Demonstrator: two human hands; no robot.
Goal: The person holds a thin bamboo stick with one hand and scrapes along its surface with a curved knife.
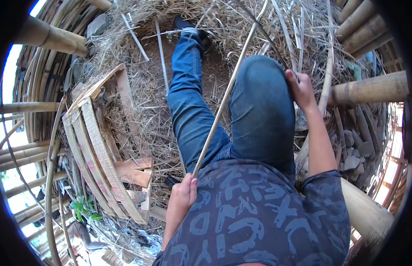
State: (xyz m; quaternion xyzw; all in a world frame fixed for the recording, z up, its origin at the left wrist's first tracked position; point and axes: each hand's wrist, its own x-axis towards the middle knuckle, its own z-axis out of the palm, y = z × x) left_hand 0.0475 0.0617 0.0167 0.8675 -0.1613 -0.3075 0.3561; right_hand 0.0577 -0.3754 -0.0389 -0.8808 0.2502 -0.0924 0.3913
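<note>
A long thin pale bamboo strip [226, 95] slants across my lap, from my chest up past the top of the view. My left hand [184, 191] is closed round its lower end, near my shirt. My right hand [302, 90] is beside my raised right knee, its fingers closed on a dark thin rod [270, 41] that runs up and left and crosses the bamboo strip. The rod's lower part is hidden by the hand and the knee.
A broken wooden crate [96, 155] lies to the left on straw. Thick bamboo poles [370, 88] stand at the right, with stones [353, 155] below. Bamboo slat walls surround the place. Another person's leg [88, 239] shows at the lower left.
</note>
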